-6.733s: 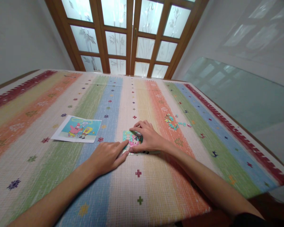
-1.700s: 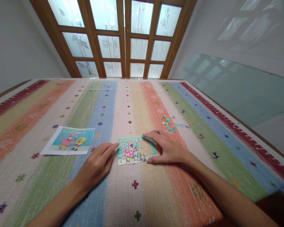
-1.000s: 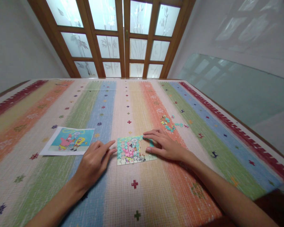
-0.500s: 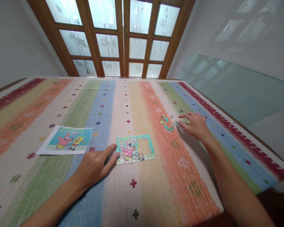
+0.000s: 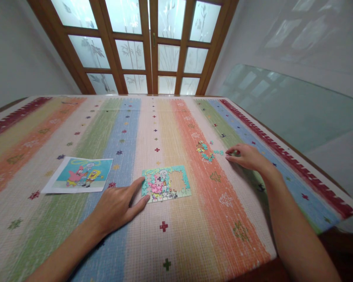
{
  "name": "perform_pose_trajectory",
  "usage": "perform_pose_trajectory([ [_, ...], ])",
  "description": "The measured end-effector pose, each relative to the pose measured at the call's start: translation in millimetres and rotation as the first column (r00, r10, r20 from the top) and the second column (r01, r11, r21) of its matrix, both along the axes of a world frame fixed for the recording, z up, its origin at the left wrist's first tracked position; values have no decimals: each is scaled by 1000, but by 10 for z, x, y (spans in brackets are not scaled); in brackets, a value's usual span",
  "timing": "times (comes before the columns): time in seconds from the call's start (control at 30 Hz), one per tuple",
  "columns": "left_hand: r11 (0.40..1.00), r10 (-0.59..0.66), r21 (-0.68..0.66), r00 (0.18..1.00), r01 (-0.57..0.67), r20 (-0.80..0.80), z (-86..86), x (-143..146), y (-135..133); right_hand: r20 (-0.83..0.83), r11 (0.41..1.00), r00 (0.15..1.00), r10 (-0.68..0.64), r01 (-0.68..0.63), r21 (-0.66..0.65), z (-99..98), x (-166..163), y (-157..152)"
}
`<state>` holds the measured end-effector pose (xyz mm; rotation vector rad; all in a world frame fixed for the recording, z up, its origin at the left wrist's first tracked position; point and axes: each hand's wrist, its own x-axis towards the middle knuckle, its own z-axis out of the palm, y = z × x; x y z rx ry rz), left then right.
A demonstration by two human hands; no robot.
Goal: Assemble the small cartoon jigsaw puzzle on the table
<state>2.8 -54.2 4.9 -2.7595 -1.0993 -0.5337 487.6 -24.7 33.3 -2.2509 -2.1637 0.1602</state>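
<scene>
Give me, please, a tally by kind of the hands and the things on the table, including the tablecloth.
Hands: 2, left hand and right hand
Part-built puzzle: 1
Printed picture: 1
Tablecloth: 1
Total: 5, without the loose pieces, which are too small to count.

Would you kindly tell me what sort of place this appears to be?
Probably a room in a home, perhaps a dining room: a colourful striped tablecloth is spread out, a partly filled jigsaw puzzle lies on it, and wooden doors with frosted, plant-patterned panes stand beyond.
</scene>
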Motion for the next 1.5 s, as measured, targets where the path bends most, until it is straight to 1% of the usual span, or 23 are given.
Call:
perform_pose_trajectory([
  [0.17,1000,1,20,1000,0,-18,-35,-8,13,-134,999,990,49,-50,-2,33,56,-37],
  [0.23,1000,-2,28,1000,3,-25,-33,-1,9,-144,998,988,59,-60,-2,43,69,-46],
  [0.4,999,-4,35,999,6,-41,-25,4,0,-131,1000,991,24,-23,10,33,46,-41],
  [0.6,1000,1,14,999,0,-47,-50,-11,13,-203,998,977,-65,67,5,34,29,-58],
  [0.7,1000,8,-22,999,-9,-46,-63,-13,19,-279,999,960,-29,40,34,84,-43,-62],
  [0.8,998,8,-54,999,-9,-36,-70,-12,18,-396,991,914,88,-39,129,157,-276,-56],
  [0.93,999,4,-53,999,-6,-38,-74,-14,10,-587,959,763,272,-166,229,201,-844,-65],
  [1.0,999,10,-48,999,-13,-47,-74,-19,8,-653,949,689,316,-237,210,171,-1172,-85],
  [1.07,999,15,-51,998,-18,-58,-73,-22,8,-706,937,626,333,-305,171,119,-1479,-121],
  [1.13,998,16,-63,998,-20,-63,-71,-20,9,-739,919,576,349,-364,150,67,-1737,-167],
  [1.2,997,16,-79,998,-21,-67,-66,-14,8,-750,905,562,349,-410,115,35,-1935,-210],
  [1.3,994,20,-106,997,-29,-80,-48,0,2,-738,892,561,375,-436,122,18,-2129,-232],
  [1.5,984,34,-169,995,-50,-92,-2,19,-22,-700,895,595,395,-422,147,-31,-2292,-163],
])
